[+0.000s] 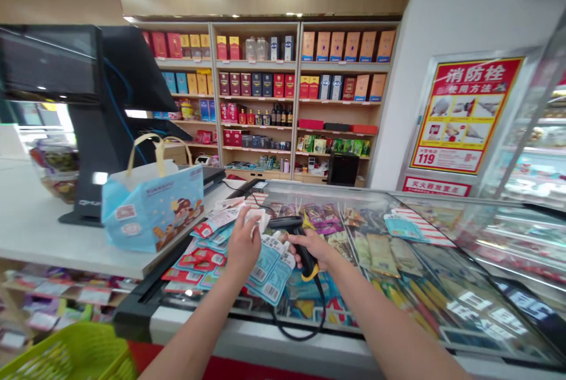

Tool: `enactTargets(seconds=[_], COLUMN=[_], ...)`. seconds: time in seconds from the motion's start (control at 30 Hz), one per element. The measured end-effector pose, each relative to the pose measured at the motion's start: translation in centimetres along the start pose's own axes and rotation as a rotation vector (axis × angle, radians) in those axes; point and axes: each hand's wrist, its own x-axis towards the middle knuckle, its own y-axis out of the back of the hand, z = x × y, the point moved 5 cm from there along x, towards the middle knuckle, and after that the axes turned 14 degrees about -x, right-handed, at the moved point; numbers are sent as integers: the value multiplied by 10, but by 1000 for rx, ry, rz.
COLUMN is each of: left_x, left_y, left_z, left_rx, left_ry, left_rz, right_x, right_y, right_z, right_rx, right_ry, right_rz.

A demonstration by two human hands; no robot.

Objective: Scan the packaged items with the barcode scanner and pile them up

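Over the glass freezer top, my right hand (312, 248) is wrapped round the handle of a black and yellow barcode scanner (294, 228), whose head points left. My left hand (244, 243) is on the pile of packets, its fingers raised around a small whitish packet (257, 218) that they partly hide. Blue pouches with white caps (270, 262) lie between my hands, below the scanner. Red and white packets (201, 257) are spread to the left of my left hand. The scanner's cable loops down over the freezer's front edge.
A blue shopping bag (152, 206) stands on the white counter (39, 215) beside a black register (88, 132). A green basket (75, 353) is at the lower left. One blue packet (404, 227) lies farther right on the freezer glass. Shelves of boxes (259, 85) stand behind.
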Motion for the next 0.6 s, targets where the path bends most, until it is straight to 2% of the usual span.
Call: enactTargets(seconds=[0.1,0.2,0.3,0.43,0.53,0.6], left_x=[5,4,-3,-24,-40,-43], left_y=[-42,-96,-158,-247,-313,-350], left_z=[10,15,21,31,38,40], left_rx=[-79,-254,-469,-676,-701,-810], left_ry=[3,94,257,519,606,635], left_rz=[-68,-139,-198,-286,-391,-375], right_x=[-16,-37,-60,-89,-106,-115], right_y=[35,76,118,169,201,216], right_z=[3,12,19,26,30,34], right_rx=[20,20,36,84,83,72], right_ry=[2,-15,2,48,112,154], right_rz=[106,246,395,594,731,817])
